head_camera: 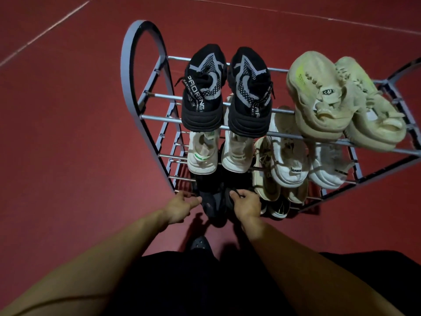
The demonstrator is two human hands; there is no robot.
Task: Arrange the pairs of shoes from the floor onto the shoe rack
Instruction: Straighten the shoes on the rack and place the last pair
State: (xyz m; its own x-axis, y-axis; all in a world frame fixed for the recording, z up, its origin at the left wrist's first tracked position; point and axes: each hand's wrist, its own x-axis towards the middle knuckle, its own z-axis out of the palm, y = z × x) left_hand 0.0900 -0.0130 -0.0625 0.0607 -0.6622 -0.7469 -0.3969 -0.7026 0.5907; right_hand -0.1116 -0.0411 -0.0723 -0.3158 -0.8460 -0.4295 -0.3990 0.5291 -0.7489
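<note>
A grey tiered shoe rack (pixel 145 96) stands on the red floor. On its top tier sit a black pair with grey mesh (pixel 225 92) and a beige pair (pixel 341 99). White pairs (pixel 218 151) (pixel 303 156) fill the tier below, with a beige shoe (pixel 265 174) under them. At the lowest tier lies a black pair (pixel 214 206). My left hand (pixel 180 207) is beside the black pair's left shoe, thumb touching it, fingers spread. My right hand (pixel 247 205) grips the right black shoe at its laces.
A black-and-white shoe (pixel 279 208) sits low on the rack, right of my right hand. My own dark shoe (pixel 199 244) stands on the floor just below the rack. Red floor (pixel 68 133) surrounds the rack, with a pale seam line at the upper left.
</note>
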